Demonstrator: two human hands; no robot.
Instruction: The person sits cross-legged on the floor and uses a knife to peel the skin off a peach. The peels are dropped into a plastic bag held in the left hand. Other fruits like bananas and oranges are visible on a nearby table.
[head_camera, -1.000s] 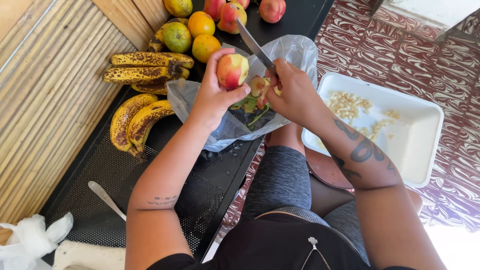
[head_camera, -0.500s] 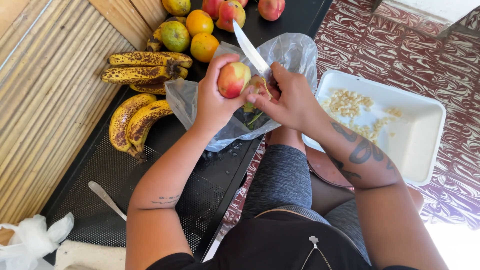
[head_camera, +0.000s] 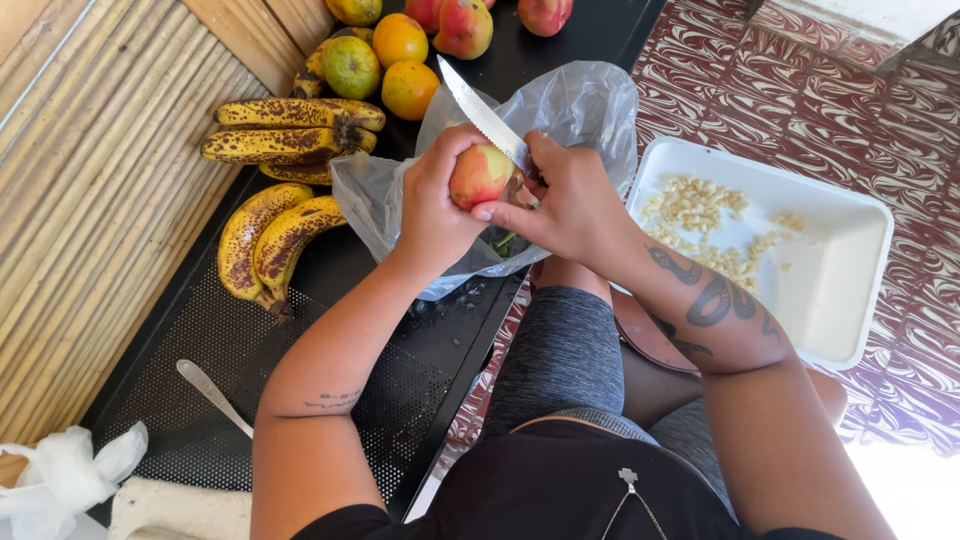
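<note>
Apple, red and yellow, sits in the left hand, held in the air just above the open mouth of a clear plastic bag at the tabletop's near edge.

Head view, hands: left forearm comes up from the lower left, wrist bent inward, fingers and thumb curled round the apple's left side and pressed against it. Right hand meets it from the right, forearm crossing over the knee. Its grip is wrapped tight on the handle of a knife; the handle itself is hidden inside the fist. The serrated blade points up and to the left, away from the body, with its base touching the top of the apple. The right thumb rests against the apple's lower edge. Both hands touch the fruit.

Head view, containers: the plastic bag lies on the black perforated tabletop, beneath the hands; dark scraps and some green show inside it, partly hidden by the hands. A white rectangular tray stands to the right, off the tabletop, over the patterned red floor; small pale cut pieces are scattered over its left half, right half bare.

Head view, surroundings: spotted bananas lie left of the bag, oranges and more apples behind it. A spoon lies near the left elbow, and white crumpled plastic sits in the lower left corner.
</note>
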